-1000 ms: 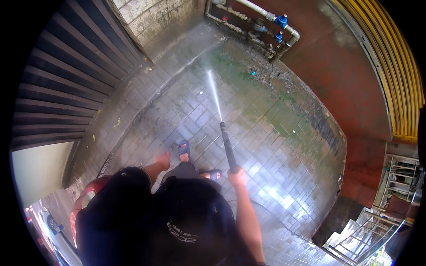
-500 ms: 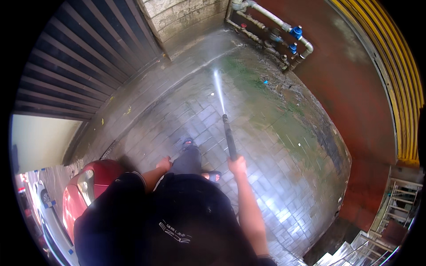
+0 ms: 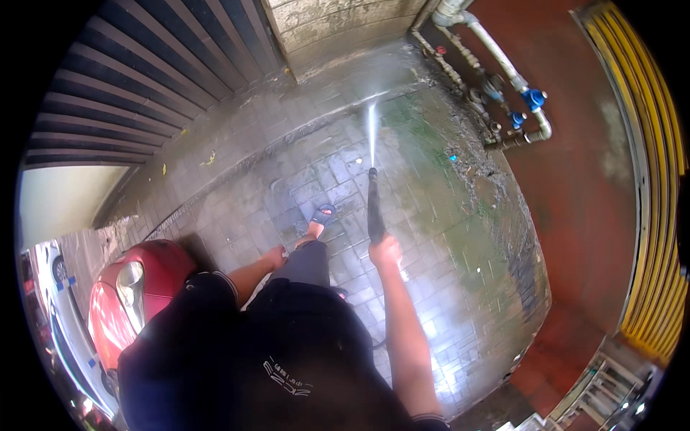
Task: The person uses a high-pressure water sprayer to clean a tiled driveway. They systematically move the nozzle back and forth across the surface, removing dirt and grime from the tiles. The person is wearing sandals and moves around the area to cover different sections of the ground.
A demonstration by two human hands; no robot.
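My right hand (image 3: 386, 253) is wrapped round the rear of a black pressure washer wand (image 3: 374, 205), held out ahead and pointing away from me. From its tip a white water jet (image 3: 372, 129) strikes the wet paving (image 3: 330, 172) near a low raised line in the ground. My left hand (image 3: 274, 257) hangs beside my left thigh, its fingers loosely curled, with nothing visible in it. One sandalled foot (image 3: 325, 213) is stepped forward on the paving, short of the wand's tip.
A red scooter's rounded front (image 3: 136, 287) stands close on my left. Dark ribbed panelling (image 3: 158, 79) lines the far left. Pipes with blue meters (image 3: 533, 99) run along the reddish wall (image 3: 575, 215) at right. Green moss and mud (image 3: 460, 172) border it. Metal racks (image 3: 604, 391) stand lower right.
My body has stepped forward, one foot now further ahead. The wand and its jet have shifted slightly right and away; the pipes appear further right. My right hand keeps its grip.
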